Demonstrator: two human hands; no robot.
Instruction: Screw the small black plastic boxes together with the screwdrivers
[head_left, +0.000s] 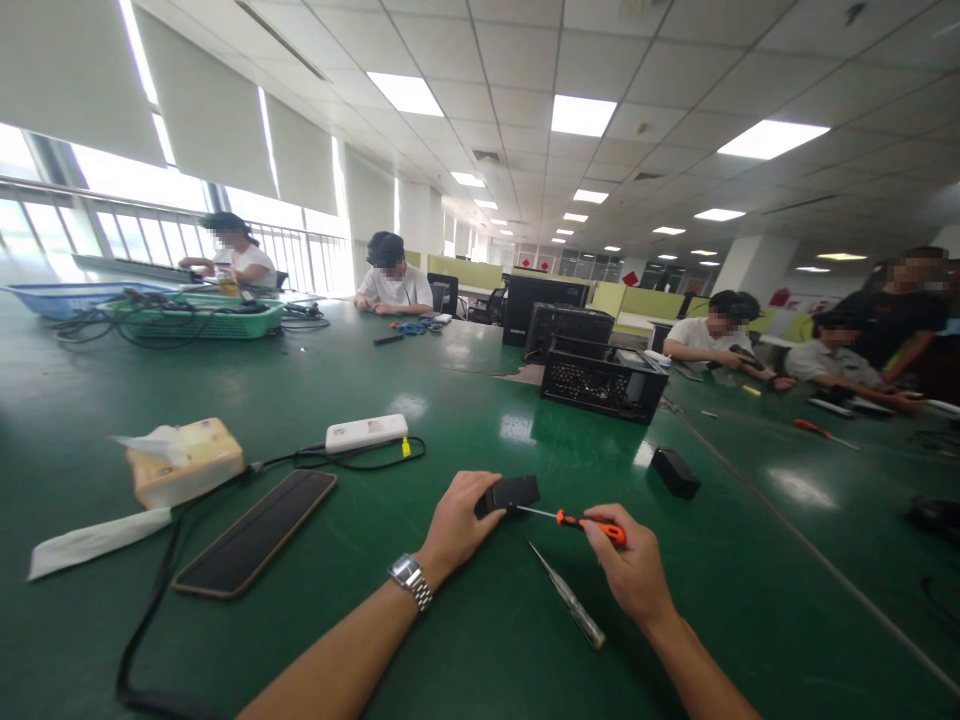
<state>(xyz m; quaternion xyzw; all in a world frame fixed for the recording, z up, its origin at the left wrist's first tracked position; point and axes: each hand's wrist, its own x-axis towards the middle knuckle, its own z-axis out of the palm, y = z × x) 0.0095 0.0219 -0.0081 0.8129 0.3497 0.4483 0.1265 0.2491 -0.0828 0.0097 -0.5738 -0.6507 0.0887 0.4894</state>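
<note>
My left hand (463, 517) is closed around the left end of a small black box (517, 491), which it holds at the table surface. An orange and black screwdriver (596, 525) is gripped in my right hand (634, 565), its shaft pointing left. The screwdriver's tip meets the box's near side, close to my left thumb; whether it sits in a screw is too small to tell. Below the two hands, a second screwdriver with a clear handle (568, 597) lies on the green table (480, 660). Another black block (676, 472) rests to the right, beyond my right hand.
Left of my arm lie a phone (255, 535), a tissue box (185, 462) and a white power strip (367, 433) with its black cable. Farther back stand a green basket (196, 318) of cables and open black computer cases (604, 380). Several people work around the table.
</note>
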